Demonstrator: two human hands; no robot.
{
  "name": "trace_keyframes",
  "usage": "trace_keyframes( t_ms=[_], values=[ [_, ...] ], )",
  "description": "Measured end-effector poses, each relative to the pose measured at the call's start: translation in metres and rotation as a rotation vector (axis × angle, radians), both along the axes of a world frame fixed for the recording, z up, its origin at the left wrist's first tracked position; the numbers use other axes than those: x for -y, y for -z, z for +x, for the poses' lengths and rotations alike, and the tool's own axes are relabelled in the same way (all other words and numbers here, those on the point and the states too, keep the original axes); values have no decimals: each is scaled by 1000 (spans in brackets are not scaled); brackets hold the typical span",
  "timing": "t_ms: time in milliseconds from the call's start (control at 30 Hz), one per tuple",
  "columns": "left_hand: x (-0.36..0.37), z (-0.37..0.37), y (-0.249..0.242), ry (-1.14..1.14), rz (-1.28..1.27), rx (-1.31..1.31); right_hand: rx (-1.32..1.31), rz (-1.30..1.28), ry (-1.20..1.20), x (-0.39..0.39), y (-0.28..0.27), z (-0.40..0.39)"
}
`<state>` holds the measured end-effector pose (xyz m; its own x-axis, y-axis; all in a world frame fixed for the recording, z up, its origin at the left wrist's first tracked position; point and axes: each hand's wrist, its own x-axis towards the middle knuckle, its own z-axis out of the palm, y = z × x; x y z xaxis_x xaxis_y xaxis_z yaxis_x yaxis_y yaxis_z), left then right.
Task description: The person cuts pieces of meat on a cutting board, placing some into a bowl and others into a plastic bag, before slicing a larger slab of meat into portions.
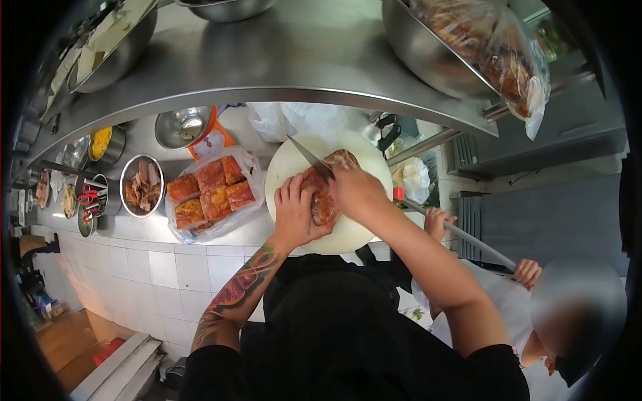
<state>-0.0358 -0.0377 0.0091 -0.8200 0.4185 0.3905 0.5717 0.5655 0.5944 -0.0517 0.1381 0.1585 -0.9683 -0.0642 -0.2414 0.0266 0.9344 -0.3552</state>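
A browned, glossy piece of cooked meat (322,199) lies on a round white cutting board (284,157). My left hand (294,210) grips its left side, with the fingers on top and the thumb along the near edge. Over the meat's right side, my right hand (358,190) is closed around a knife whose blade (309,154) points up and to the left across the board. The knife's handle is hidden inside that hand. Left of the board sit several square chunks of reddish roasted meat (210,188) in an open clear plastic bag (252,175).
A steel bowl of meat pieces (142,186), an orange scale (212,142) and a steel bowl (182,127) stand to the left. A steel shelf (301,60) overhangs the counter. At right, another person's hands (528,273) hold a pole (478,244).
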Motion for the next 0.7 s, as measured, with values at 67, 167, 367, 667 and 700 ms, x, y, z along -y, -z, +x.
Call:
trace_keyframes(
  t_ms=[67,167,367,667,700],
  values=[
    [-3,-1,2,-22,13,-8,31,73,-75,1,0,-30],
    [-2,1,1,-30,29,-2,-13,71,-137,-14,-32,-11],
    [-4,1,6,-39,59,-12,170,151,-31,3,13,-32],
    [-4,3,4,-58,65,-12,446,229,-54,-4,-41,-16],
    [-3,2,4,-58,63,-14,405,214,-24,-2,-39,-14]
  ],
)
